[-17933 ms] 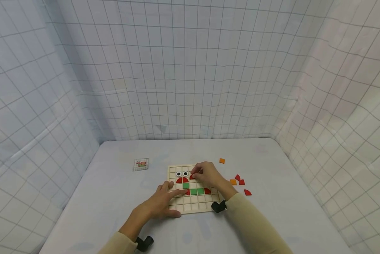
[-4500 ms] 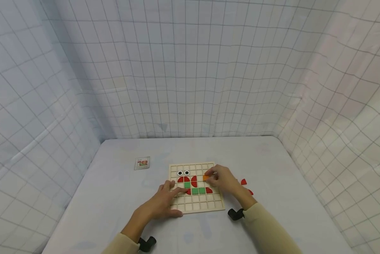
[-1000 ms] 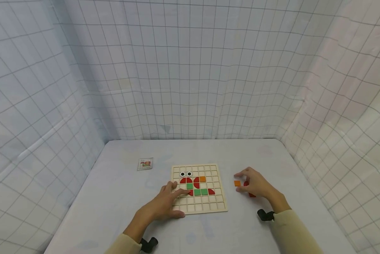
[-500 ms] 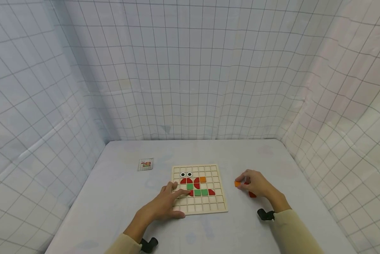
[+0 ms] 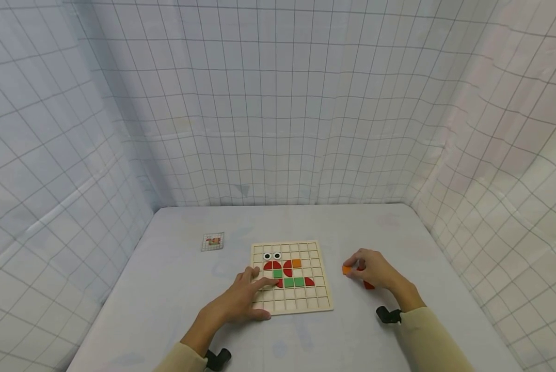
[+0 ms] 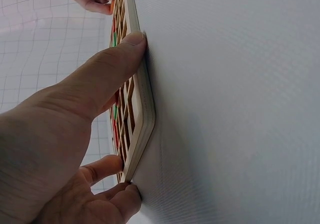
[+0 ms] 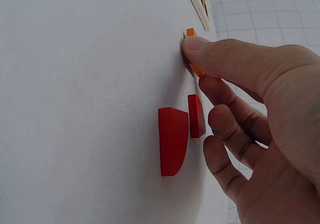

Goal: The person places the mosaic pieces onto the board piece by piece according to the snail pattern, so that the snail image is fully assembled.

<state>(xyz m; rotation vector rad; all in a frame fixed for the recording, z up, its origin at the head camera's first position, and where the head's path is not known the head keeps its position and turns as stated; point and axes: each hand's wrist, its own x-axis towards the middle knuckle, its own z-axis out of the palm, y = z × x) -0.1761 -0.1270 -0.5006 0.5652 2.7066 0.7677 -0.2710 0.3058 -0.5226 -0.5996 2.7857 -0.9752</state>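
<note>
My right hand (image 5: 374, 268) pinches an orange square tile (image 7: 197, 70) between thumb and index finger, close over the table to the right of the wooden grid board (image 5: 290, 304). Its other fingers are bent, near two red quarter-round pieces (image 7: 173, 142). My left hand (image 5: 235, 298) lies spread at the board's left side. Its thumb presses on the near edge, the index finger reaches a red piece in the grid, and other fingertips touch the left edge. In the grid sit two eye pieces (image 5: 267, 256), several red quarter-rounds (image 5: 287, 268), green squares (image 5: 289, 282) and an orange square (image 5: 296, 263).
A small picture card (image 5: 212, 241) with a colored figure on a grid lies at the back left of the white table (image 5: 189, 289). White checked curtains (image 5: 278, 129) enclose the table at the back and on both sides.
Earlier my right hand set a red quarter-round and an orange square in the grid. It then moved right to the loose pieces and has closed its fingers on another orange tile. My left hand stays put.
</note>
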